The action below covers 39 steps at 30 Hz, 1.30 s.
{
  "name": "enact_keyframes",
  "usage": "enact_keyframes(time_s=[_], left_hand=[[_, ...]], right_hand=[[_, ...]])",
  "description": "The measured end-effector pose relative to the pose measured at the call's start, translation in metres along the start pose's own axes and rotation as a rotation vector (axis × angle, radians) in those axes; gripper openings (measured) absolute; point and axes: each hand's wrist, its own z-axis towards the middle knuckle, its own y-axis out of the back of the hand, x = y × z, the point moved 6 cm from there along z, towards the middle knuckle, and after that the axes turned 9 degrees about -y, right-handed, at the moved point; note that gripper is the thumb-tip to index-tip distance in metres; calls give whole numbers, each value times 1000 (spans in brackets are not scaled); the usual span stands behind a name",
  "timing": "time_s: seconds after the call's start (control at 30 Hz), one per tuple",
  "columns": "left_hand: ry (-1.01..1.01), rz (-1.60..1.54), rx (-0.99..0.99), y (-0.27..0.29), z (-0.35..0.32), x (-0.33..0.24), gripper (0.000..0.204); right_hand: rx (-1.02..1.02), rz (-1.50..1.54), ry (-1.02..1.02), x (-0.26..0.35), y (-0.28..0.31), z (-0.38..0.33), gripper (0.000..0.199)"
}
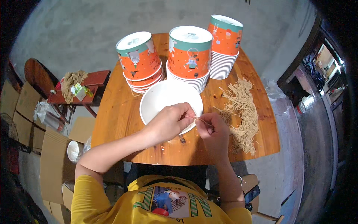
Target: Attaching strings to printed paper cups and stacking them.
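- A thin tan string [201, 120] is pinched between both hands — left hand [169, 121] closed over the rim of a white paper bowl [160, 98], right hand [212, 131] curled shut.
- Three stacks of orange-and-teal paper bowls [189, 56] are seen on the wooden table [119, 112].
- A large heap of tan strings [244, 114] is left — much judged undone.

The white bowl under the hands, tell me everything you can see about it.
The white bowl is round, plain and smooth inside, paper or thin plastic by its look, with a thin rolled rim. It is open side up, tipped slightly toward the person, on the wooden table, just in front of three stacks of orange and teal bowls. It looks empty. The left hand grips its near rim; the right hand pinches a thin tan string at that rim's edge. A pile of such strings lies to its right.
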Motion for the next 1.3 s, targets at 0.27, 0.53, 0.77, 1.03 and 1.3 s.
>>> enact_keyframes(time_s=[0.27, 0.53, 0.77, 1.03, 1.3], left_hand=[[13, -227, -42, -5, 5, 13, 10], [89, -413, -40, -9, 9, 15, 13], [109, -607, -14, -10, 10, 16, 21], [75, -466, 26, -7, 9, 9, 23], [-37, -304, 96, -10, 6, -4, 24]], right_hand=[[6, -20, 9, -4, 1, -1, 15], [11, 18, -72, -11, -1, -4, 12], [5, 185, -162, -23, -3, -3, 13], [-203, -145, 190, 1, 5, -8, 18], [-164, -241, 234, 12, 6, -7, 14]])
